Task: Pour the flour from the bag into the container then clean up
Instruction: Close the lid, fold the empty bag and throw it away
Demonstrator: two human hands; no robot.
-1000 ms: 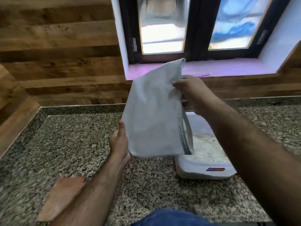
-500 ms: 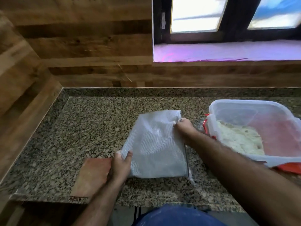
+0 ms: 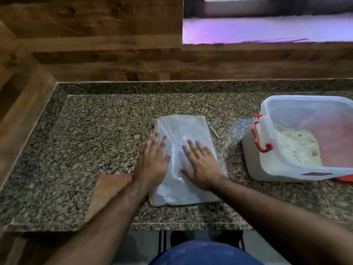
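The empty white woven flour bag (image 3: 181, 131) lies flat on the granite counter (image 3: 95, 134). My left hand (image 3: 152, 161) rests palm down on the bag's left edge, fingers spread. My right hand (image 3: 202, 165) presses flat on the bag's middle, fingers apart. Neither hand grips anything. To the right stands the translucent plastic container (image 3: 298, 111) with red clip handles (image 3: 259, 136), holding a heap of white flour (image 3: 294, 146). A dusting of flour lies on the counter between bag and container.
A flat brown cloth or sheet (image 3: 107, 192) lies at the counter's front edge under my left forearm. Wooden walls close the counter at the back and left. A window ledge (image 3: 267, 29) runs above the back right. A red piece (image 3: 345, 177) peeks from beneath the container.
The bag came down from mid-air beside the container onto the counter. Both hands let go of its corners and now lie flat on top of it.
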